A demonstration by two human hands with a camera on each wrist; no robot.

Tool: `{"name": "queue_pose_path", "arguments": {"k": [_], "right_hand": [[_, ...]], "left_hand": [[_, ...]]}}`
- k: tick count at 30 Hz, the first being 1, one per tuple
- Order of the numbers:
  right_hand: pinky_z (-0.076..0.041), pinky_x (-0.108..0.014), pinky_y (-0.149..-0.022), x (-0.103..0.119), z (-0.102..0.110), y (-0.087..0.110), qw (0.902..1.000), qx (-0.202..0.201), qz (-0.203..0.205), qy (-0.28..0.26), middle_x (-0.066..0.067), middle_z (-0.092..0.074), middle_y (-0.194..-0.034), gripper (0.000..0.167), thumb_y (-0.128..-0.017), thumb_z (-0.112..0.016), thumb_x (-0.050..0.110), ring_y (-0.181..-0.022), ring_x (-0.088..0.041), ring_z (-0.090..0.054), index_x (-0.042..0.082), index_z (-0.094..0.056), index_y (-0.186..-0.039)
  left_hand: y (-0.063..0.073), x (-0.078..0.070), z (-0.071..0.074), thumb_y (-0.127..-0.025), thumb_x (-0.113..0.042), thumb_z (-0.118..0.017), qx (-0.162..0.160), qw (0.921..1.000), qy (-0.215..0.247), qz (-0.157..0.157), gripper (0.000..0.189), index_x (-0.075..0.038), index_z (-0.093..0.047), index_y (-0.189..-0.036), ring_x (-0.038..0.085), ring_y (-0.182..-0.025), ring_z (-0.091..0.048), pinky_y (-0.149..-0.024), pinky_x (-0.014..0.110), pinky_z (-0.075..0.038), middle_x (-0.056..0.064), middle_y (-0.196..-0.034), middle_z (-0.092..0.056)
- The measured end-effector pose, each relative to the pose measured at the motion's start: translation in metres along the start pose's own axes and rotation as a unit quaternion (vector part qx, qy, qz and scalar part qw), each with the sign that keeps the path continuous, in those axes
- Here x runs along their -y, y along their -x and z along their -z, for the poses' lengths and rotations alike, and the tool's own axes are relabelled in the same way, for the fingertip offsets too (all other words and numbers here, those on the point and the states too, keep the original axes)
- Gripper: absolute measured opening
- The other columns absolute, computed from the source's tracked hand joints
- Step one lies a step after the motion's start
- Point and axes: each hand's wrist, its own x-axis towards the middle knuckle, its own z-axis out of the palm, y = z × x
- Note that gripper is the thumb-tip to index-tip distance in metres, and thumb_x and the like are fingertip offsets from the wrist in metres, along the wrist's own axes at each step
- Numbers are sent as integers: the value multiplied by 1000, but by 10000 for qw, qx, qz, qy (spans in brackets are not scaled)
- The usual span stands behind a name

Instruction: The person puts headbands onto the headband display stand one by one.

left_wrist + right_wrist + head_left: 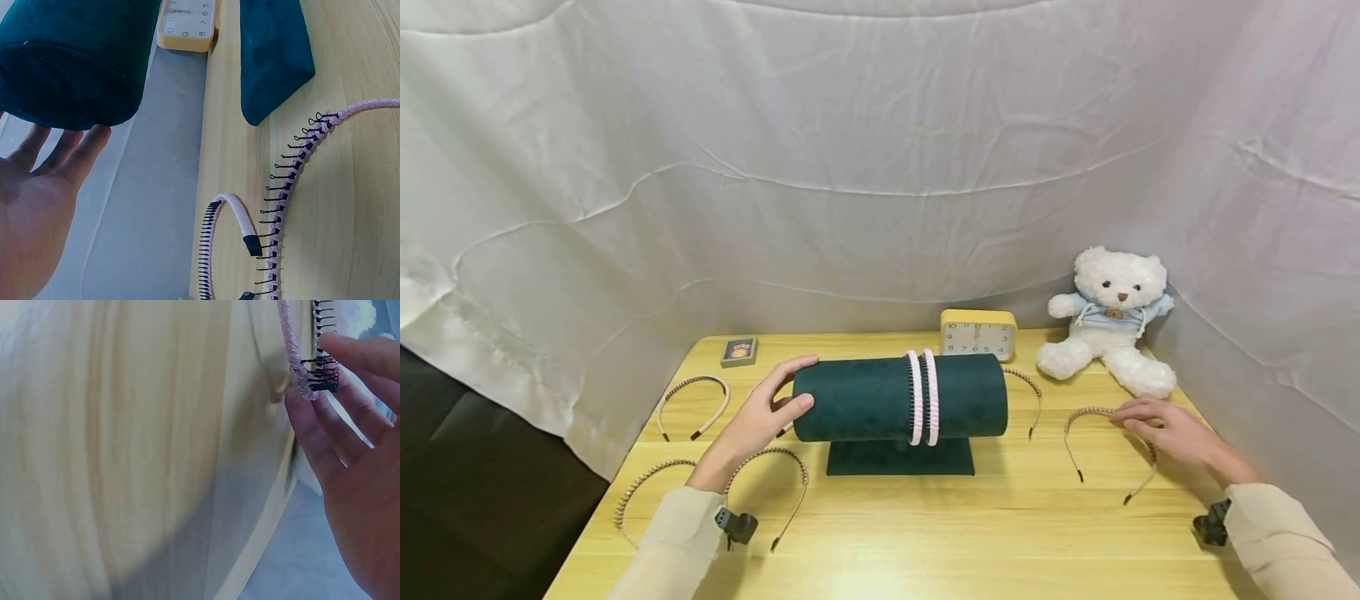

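A dark green velvet headband stand, a horizontal roll on a flat base, sits mid-table. Two pale pink headbands, one left and one right, circle its roll side by side. My left hand holds the roll's left end, thumb in front and fingers toward the top and back; its fingertips meet the rim in the left wrist view. On the right, my right hand pinches the top of a braided pinkish headband with looped black teeth. That band's ends appear near the tabletop.
Braided headbands lie near my left forearm, and a smoother pink one farther back. Another headband is partly behind the roll. A yellow clock, a small box and a white teddy bear line the back.
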Motion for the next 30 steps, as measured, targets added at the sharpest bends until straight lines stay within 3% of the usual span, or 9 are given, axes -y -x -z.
{"name": "queue_pose_path", "arguments": {"k": [4, 7, 10, 14, 17, 25, 30], "right_hand": [[-31, 3, -96, -4, 2, 4, 9993, -211, 139, -266, -10, -78, -120, 19, -100, -73, 1, -119, 27, -41, 9, -84, -113], [-42, -3, -93, -7, 4, 6, 9979, -107, 111, -636, 9, -76, -121, 20, -100, -71, -3, -114, 22, -51, 4, -82, -115], [-54, -16, -78, -10, 8, 7, 9946, 175, -43, -1019, 22, -71, -121, 22, -104, -66, -2, -101, 8, -65, -1, -77, -124], [-53, -30, -63, -11, 14, 10, 9864, 660, -337, -1464, 4, -74, -105, 29, -112, -56, 4, -79, -11, -66, -5, -68, -137], [-50, -35, -61, -12, 18, 13, 9768, 982, -518, -1831, -9, -72, -99, 33, -115, -51, 7, -78, -19, -63, -3, -64, -144], [-58, -31, -78, -16, 25, 21, 9574, 1516, -865, -2301, -6, -73, -117, 40, -118, -46, 13, -99, -15, -70, -3, -55, -153], [-62, -30, -88, -19, 27, 25, 9407, 1708, -1128, -2706, 6, -72, -131, 44, -116, -50, 15, -108, -14, -72, -4, -51, -156]], "left_hand": [[1, -1, 0, -112, -24, -63, -3, 10000, 23, -2, 57, -25, -44, -166, 39, -166, -25, -125, 70, -35, 4, -175, -37], [1, -2, 0, -112, -25, -63, -2, 10000, 47, 6, 57, -27, -45, -166, 38, -166, -25, -125, 70, -35, 4, -175, -37], [1, -3, 0, -112, -24, -63, 2, 10000, 61, -14, 58, -24, -44, -167, 39, -166, -25, -125, 71, -35, 4, -175, -37], [1, -2, 0, -112, -24, -63, -3, 10000, 78, -21, 57, -25, -45, -166, 39, -166, -26, -124, 71, -35, 5, -175, -37], [1, -2, -1, -112, -23, -63, -16, 10000, 91, -15, 57, -28, -45, -165, 39, -165, -28, -124, 70, -37, 5, -175, -38], [1, -2, -1, -112, -23, -64, -30, 10000, 61, 17, 58, -26, -45, -166, 37, -165, -28, -124, 69, -37, 5, -175, -38], [0, -1, -1, -112, -24, -64, -10, 10000, 81, 45, 58, -25, -45, -166, 37, -167, -24, -126, 70, -34, 2, -175, -37]]}}
